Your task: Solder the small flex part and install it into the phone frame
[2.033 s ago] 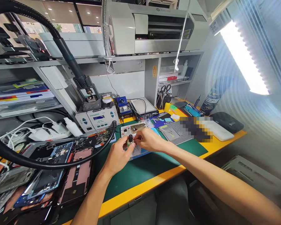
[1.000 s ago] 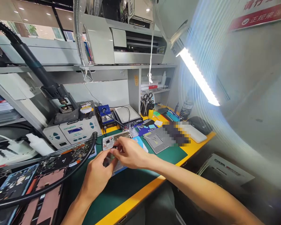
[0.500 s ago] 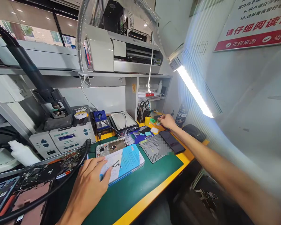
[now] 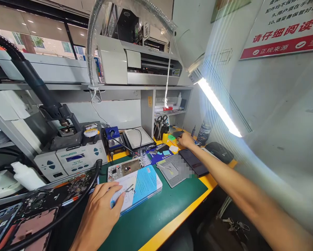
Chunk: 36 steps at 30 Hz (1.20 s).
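My left hand (image 4: 102, 205) lies over the left end of a flat blue-and-white printed box (image 4: 146, 179), fingers apart, thumb on its top near the front edge. My right hand (image 4: 187, 140) is stretched out to the far right corner of the bench, beyond a dark phone (image 4: 194, 162). Its fingers are pinched together, and what they hold is too small to make out. Beside the phone lies a perforated metal stencil (image 4: 169, 167), partly blurred. Behind the box, and partly covered by it, is an open device with a circuit board (image 4: 116, 170).
A rework station (image 4: 74, 158) and a thick black hose (image 4: 96, 167) take up the left. Scissors (image 4: 161, 122), a yellow bottle (image 4: 165, 137) and a dark can (image 4: 204, 133) stand at the back. A lit lamp (image 4: 220, 108) hangs over my right arm. The green mat (image 4: 169, 205) fills the front.
The view has tilted up slightly. My right hand stays in the far corner, its fingers drawn closer together and turned more away. My left hand still rests on the box.
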Each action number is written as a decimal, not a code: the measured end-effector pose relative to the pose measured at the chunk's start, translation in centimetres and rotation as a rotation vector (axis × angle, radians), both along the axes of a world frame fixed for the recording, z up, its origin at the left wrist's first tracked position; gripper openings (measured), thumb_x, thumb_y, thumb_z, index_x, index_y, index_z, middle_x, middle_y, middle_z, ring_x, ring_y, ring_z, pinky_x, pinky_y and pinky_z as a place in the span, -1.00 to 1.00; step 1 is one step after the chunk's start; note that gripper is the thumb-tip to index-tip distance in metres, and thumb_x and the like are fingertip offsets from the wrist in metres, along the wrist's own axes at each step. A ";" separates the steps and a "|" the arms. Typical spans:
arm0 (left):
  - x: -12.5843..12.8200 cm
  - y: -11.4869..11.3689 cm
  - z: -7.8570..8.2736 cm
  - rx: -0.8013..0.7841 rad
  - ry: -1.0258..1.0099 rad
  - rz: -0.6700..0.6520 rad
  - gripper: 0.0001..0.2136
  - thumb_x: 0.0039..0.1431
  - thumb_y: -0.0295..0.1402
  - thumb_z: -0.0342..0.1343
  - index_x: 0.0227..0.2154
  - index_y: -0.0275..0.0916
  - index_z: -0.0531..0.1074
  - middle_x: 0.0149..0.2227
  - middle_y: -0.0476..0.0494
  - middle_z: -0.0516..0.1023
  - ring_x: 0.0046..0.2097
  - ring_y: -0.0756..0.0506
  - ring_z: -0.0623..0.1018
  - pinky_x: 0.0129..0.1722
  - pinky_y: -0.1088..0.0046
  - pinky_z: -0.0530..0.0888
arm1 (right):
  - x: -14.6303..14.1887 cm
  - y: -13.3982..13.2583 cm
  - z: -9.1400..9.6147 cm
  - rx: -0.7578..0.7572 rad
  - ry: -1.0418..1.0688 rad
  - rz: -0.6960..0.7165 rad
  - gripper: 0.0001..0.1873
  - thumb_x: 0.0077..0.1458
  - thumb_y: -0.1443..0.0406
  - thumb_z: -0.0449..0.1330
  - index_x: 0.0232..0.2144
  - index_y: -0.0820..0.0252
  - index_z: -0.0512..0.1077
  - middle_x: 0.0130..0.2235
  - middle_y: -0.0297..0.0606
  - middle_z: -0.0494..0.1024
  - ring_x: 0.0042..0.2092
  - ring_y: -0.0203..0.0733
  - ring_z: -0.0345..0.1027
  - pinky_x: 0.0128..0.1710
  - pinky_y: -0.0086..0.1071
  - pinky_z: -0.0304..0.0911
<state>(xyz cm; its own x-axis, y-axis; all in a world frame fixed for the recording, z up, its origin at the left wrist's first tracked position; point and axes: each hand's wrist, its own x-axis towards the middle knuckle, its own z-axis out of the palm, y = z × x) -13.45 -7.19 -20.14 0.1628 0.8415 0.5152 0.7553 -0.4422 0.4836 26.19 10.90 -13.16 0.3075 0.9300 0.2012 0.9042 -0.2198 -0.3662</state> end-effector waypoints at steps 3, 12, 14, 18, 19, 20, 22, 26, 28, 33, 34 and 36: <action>0.1 -0.1 0.1 -0.030 -0.007 0.005 -0.76 0.25 -0.16 0.11 -0.22 -0.12 0.63 -0.09 -0.19 0.60 0.01 -0.28 0.52 0.04 0.05 0.44 | -0.2 -0.2 0.3 0.023 0.005 -0.027 -0.63 0.31 0.19 0.25 0.09 0.23 0.43 0.09 -0.10 0.50 0.02 -0.04 0.48 -0.01 -0.07 0.46; 1.0 -0.5 1.3 -0.135 -0.046 0.045 -0.79 0.28 -0.23 0.08 -0.35 -0.10 0.61 -0.12 -0.15 0.58 0.02 -0.26 0.48 0.03 0.09 0.42 | -6.2 -4.8 1.8 0.141 0.156 0.309 -0.73 0.33 0.14 0.21 -0.14 0.25 0.51 -0.14 -0.23 0.59 -0.15 -0.15 0.50 -0.09 -0.16 0.43; 1.2 -0.6 1.5 -0.147 -0.056 0.055 -0.79 0.28 -0.25 0.07 -0.33 -0.13 0.60 -0.11 -0.16 0.58 0.03 -0.25 0.47 0.05 0.10 0.41 | -8.2 -6.4 1.9 0.139 0.230 0.428 -0.77 0.31 0.18 0.21 -0.21 0.26 0.52 -0.22 -0.27 0.60 -0.25 -0.20 0.47 -0.16 -0.24 0.39; 1.6 -0.6 1.5 -0.165 -0.073 0.056 -0.83 0.26 -0.26 0.12 -0.31 -0.12 0.61 -0.12 -0.14 0.58 0.02 -0.24 0.46 0.07 0.08 0.38 | -11.5 -8.9 1.9 0.050 0.388 0.661 -0.80 0.23 0.24 0.19 -0.31 0.23 0.56 -0.35 -0.30 0.60 -0.39 -0.25 0.34 -0.36 -0.36 0.23; 1.7 -0.5 1.5 -0.170 -0.082 0.054 -0.83 0.26 -0.28 0.11 -0.34 -0.11 0.61 -0.13 -0.14 0.58 0.01 -0.24 0.47 0.06 0.08 0.38 | -12.2 -9.3 1.9 0.018 0.429 0.710 -0.80 0.21 0.23 0.19 -0.33 0.23 0.56 -0.38 -0.31 0.59 -0.40 -0.25 0.32 -0.38 -0.37 0.20; 1.9 -0.5 1.5 -0.174 -0.093 0.052 -0.82 0.26 -0.30 0.10 -0.37 -0.11 0.60 -0.14 -0.14 0.58 0.01 -0.24 0.47 0.05 0.08 0.38 | -12.8 -9.6 1.8 -0.014 0.471 0.754 -0.79 0.19 0.22 0.19 -0.35 0.23 0.55 -0.39 -0.32 0.58 -0.41 -0.26 0.31 -0.39 -0.38 0.19; 2.1 -0.5 1.5 -0.176 -0.124 0.047 -0.82 0.25 -0.33 0.09 -0.40 -0.13 0.57 -0.16 -0.14 0.59 -0.01 -0.22 0.48 0.04 0.10 0.39 | -13.9 -10.0 1.5 -0.071 0.560 0.821 -0.76 0.19 0.20 0.17 -0.38 0.23 0.54 -0.41 -0.32 0.55 -0.42 -0.28 0.29 -0.41 -0.39 0.17; 2.3 -0.6 2.3 -0.175 -0.204 0.047 -0.83 0.23 -0.31 0.07 -0.43 -0.16 0.50 -0.20 -0.14 0.61 -0.02 -0.20 0.51 0.04 0.16 0.42 | -15.6 -10.8 1.0 -0.168 0.710 0.880 -0.76 0.20 0.20 0.16 -0.34 0.25 0.53 -0.43 -0.34 0.51 -0.46 -0.32 0.21 -0.46 -0.43 0.11; 2.2 -0.7 3.3 -0.212 -0.247 0.068 -0.82 0.25 -0.27 0.06 -0.40 -0.17 0.50 -0.26 -0.12 0.63 -0.15 -0.15 0.56 -0.11 0.27 0.49 | -16.2 -11.3 1.0 -0.214 0.757 0.907 -0.79 0.18 0.24 0.18 -0.34 0.26 0.55 -0.42 -0.32 0.52 -0.45 -0.33 0.21 -0.46 -0.44 0.09; 2.2 -0.9 7.1 -0.375 -0.317 0.101 -0.82 0.21 -0.21 0.12 -0.38 -0.16 0.54 -0.42 -0.02 0.64 -0.47 -0.05 0.52 -0.57 0.46 0.34 | -16.9 -11.7 1.8 -0.366 0.860 0.995 -0.81 0.16 0.26 0.20 -0.39 0.26 0.54 -0.48 -0.38 0.43 -0.51 -0.38 0.07 -0.53 -0.45 -0.02; 2.2 -0.7 7.8 -0.396 -0.330 0.095 -0.83 0.19 -0.21 0.14 -0.39 -0.16 0.55 -0.42 -0.01 0.64 -0.46 -0.05 0.53 -0.58 0.47 0.34 | -17.0 -11.5 2.0 -0.389 0.881 1.000 -0.82 0.15 0.26 0.21 -0.41 0.26 0.53 -0.48 -0.39 0.42 -0.52 -0.39 0.06 -0.54 -0.46 -0.03; 2.3 -0.2 8.6 -0.427 -0.364 0.073 -0.85 0.15 -0.23 0.17 -0.40 -0.16 0.56 -0.42 -0.01 0.64 -0.40 -0.08 0.58 -0.52 0.48 0.40 | -17.1 -10.9 2.3 -0.429 0.922 0.999 -0.83 0.11 0.25 0.24 -0.45 0.25 0.51 -0.48 -0.38 0.41 -0.52 -0.38 0.07 -0.56 -0.46 -0.05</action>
